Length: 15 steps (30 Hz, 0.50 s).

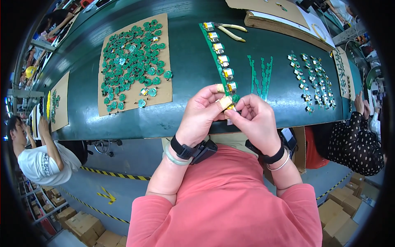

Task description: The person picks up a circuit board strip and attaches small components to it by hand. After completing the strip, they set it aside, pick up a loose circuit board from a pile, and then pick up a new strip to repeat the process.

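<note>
A long green strip of small circuit boards (219, 59), each bearing a silver and yellow part, runs away from me across the table. My left hand (203, 109) pinches its near end between thumb and forefinger, with pale covers on those fingertips. Close beside it, my right hand (256, 117) is closed on the last board of the strip, right at the table's near edge. The fingers partly hide that board. Past the strip's far end lie pliers (233, 31) with cream-coloured handles. Bare green strip frames (260, 77) lie to the right of the strip.
Many loose round green boards cover a cardboard sheet (164, 96) on the left. Rows of assembled boards (312, 82) lie at the right. A wooden-edged board (279, 29) stands at the back right. One co-worker (45, 160) sits left, another (356, 144) right.
</note>
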Tool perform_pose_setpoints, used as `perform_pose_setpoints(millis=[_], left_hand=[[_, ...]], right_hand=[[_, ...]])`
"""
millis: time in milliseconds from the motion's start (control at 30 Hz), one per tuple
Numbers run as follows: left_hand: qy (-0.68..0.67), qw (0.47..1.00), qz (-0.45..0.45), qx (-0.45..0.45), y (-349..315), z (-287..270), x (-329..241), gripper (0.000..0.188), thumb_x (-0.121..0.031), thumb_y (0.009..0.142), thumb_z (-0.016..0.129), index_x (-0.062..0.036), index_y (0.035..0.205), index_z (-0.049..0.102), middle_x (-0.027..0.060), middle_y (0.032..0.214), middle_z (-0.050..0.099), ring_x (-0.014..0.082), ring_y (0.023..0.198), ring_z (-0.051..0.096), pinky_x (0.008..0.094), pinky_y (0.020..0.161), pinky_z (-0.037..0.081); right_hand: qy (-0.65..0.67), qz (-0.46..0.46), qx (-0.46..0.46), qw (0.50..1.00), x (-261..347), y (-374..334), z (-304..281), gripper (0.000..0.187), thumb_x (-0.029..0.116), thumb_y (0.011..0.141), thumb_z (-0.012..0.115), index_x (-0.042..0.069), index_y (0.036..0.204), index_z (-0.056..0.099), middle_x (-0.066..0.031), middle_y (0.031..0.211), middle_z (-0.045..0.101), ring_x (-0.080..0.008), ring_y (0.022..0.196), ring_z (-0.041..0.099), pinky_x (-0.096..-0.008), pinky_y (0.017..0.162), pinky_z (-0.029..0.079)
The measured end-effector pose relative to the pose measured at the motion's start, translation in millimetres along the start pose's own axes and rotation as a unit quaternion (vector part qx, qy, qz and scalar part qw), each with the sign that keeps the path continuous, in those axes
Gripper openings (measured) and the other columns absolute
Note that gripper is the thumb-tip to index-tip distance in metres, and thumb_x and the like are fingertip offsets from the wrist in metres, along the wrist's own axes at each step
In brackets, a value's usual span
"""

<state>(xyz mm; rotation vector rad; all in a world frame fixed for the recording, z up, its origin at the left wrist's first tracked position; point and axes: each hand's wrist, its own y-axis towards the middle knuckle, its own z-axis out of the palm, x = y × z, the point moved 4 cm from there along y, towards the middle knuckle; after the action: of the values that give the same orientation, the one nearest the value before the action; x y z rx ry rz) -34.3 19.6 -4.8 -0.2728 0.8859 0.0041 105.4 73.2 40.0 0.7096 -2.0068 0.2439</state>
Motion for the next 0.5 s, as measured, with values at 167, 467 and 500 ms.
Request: perform_pose_setpoints(millis=[167, 467, 500], left_hand=[[0.005, 1.0, 0.006, 0.005, 0, 3, -5, 0.031, -0.007, 0.093, 0.062, -0.0028, 0.123, 0.056, 0.0047, 0.104, 0.066, 0.0097, 0.089, 0.064, 0.0225, 0.074, 0.054], [0.035, 0.998, 0.038, 0.036, 0, 6, -12, 0.037, 0.0, 0.092, 0.06, -0.0003, 0.128, 0.054, 0.006, 0.107, 0.065, 0.0098, 0.093, 0.063, 0.023, 0.077, 0.054], [0.042, 0.997, 0.037, 0.044, 0, 6, -11, 0.038, 0.001, 0.092, 0.059, -0.0002, 0.129, 0.053, 0.0065, 0.108, 0.064, 0.0102, 0.094, 0.063, 0.0236, 0.078, 0.054]], right_hand=[[0.269, 0.165, 0.062, 0.947, -12, 2, -4, 0.015, 0.005, 0.086, 0.071, 0.003, 0.092, 0.057, -0.0002, 0.087, 0.063, -0.0042, 0.074, 0.061, -0.0174, 0.058, 0.046], [0.305, 0.103, 0.025, 0.946, -8, 8, -8, 0.014, 0.002, 0.086, 0.07, -0.001, 0.095, 0.06, -0.0039, 0.087, 0.064, -0.0067, 0.074, 0.062, -0.0196, 0.064, 0.051], [0.305, 0.104, 0.025, 0.946, -9, 8, -8, 0.014, 0.002, 0.086, 0.07, -0.001, 0.095, 0.06, -0.0039, 0.087, 0.064, -0.0067, 0.074, 0.062, -0.0196, 0.064, 0.051]])
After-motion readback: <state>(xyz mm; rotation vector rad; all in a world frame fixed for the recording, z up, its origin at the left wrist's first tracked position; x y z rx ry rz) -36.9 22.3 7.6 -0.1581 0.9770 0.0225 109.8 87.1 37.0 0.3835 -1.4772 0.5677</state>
